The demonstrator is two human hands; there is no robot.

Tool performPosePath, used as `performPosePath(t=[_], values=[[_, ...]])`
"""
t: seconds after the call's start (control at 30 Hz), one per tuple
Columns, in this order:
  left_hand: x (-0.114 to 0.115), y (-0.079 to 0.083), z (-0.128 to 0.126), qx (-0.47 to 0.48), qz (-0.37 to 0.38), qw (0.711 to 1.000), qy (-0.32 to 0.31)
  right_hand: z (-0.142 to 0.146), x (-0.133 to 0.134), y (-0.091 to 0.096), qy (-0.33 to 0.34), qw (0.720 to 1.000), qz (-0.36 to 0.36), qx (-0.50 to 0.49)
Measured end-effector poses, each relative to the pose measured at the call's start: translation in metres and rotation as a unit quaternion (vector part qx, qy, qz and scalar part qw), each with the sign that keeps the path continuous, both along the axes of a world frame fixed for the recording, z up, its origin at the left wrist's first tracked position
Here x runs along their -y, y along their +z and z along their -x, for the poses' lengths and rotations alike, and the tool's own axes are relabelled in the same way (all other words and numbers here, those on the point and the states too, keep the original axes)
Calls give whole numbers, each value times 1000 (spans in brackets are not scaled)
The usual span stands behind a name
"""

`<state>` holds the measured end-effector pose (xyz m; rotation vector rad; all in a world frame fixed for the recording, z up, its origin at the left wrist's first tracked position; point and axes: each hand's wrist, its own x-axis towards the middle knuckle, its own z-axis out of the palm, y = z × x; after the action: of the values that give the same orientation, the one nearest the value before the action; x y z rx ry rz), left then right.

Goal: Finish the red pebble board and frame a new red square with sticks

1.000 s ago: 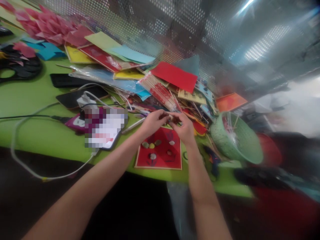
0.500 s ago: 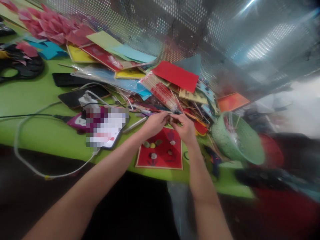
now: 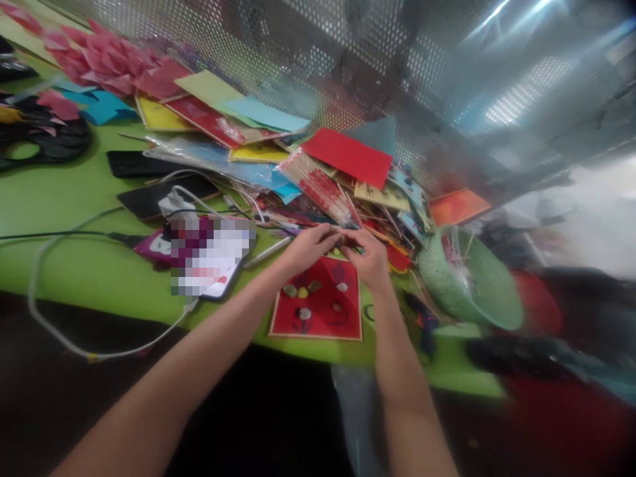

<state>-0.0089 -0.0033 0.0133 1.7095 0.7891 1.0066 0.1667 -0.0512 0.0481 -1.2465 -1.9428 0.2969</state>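
My left hand (image 3: 309,246) and my right hand (image 3: 366,257) meet fingertip to fingertip just above the far edge of a red square card (image 3: 318,306). Both hands are pinched closed on a small item between them that is too small to name. The red card lies on the green table (image 3: 74,265) and carries several small pebbles (image 3: 304,290), grey, yellow and white. Right behind my fingers lies a clear packet of red-tipped sticks (image 3: 322,187).
A heap of coloured paper sheets (image 3: 258,129) and cards fills the far side. A green speckled bowl (image 3: 470,278) stands at right. Phones (image 3: 166,195), a charger with white cable (image 3: 50,318) and a pen (image 3: 265,252) lie at left. Pink folded paper (image 3: 104,59) sits at the back left.
Both hands have stayed pinched together over the card, drifting slightly toward the far edge. The view shifted a little.
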Motion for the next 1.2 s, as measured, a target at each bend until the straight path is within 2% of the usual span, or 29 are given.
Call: performPosePath(t=[0.27, 0.43, 0.7, 0.9, 1.2], values=[[2, 2, 0, -105, -87, 990, 47, -2, -2, -6, 9, 1000, 4, 12], [0, -2, -1, -114, -100, 987, 60, -3, -4, -9, 4, 1000, 8, 3], [-1, -4, -1, -11, -27, 1000, 10, -1, -1, -4, 5, 1000, 2, -9], [-3, -10, -5, 31, 20, 999, -8, 1, -1, -4, -1, 1000, -6, 8], [-1, -10, -8, 86, 70, 994, -3, 5, -1, -6, -15, 1000, -15, 15]])
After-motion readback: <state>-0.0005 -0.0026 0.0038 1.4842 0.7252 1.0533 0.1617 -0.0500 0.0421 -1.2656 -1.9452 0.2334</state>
